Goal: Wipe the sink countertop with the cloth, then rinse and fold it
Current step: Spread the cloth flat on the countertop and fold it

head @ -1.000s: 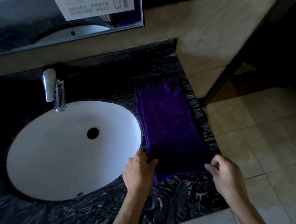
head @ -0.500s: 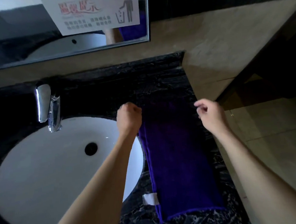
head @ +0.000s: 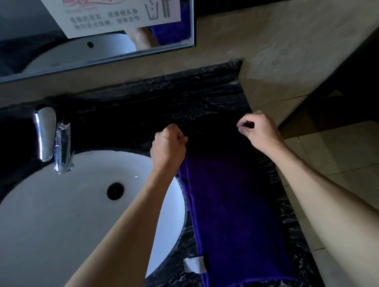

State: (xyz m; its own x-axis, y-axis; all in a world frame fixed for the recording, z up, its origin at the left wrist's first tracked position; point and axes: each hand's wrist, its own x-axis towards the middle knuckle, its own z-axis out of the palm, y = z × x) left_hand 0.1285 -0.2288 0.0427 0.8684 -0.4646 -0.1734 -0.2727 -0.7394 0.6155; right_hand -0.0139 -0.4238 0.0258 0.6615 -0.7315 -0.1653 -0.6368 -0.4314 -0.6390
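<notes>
Cloth (head: 232, 207): purple, folded into a long strip, lying flat on the surface (head: 203, 98) just right of the sink; near end close to the front edge, far end in shadow between the two hands. A white label (head: 195, 265) sticks out from its left edge near the front.

Surface: black stone with pale veining, running from the front edge back to a low raised lip at the wall.

Sink (head: 56, 229): white oval bowl set into the surface, left of the cloth, with a dark drain hole (head: 115, 190) near its middle. The left forearm crosses over its right side.

Left hand (head: 167, 148): fingers curled tight, gripping the far left corner of the cloth.

Right hand (head: 258, 129): thumb and fingertips pinched together at the far right corner of the cloth; the fabric there is too dark to see clearly.

Tap (head: 53, 138): chrome, standing behind the sink at the left, spout over the bowl's rim.

Floor (head: 351, 155): beige tiles, to the right of the surface.

Mirror (head: 84, 34): on the beige wall behind the surface, reflecting the sink and a patch of purple cloth.

Notice (head: 118, 10): white sheet with red and grey print and a litter-bin pictogram, fixed on the mirror.
</notes>
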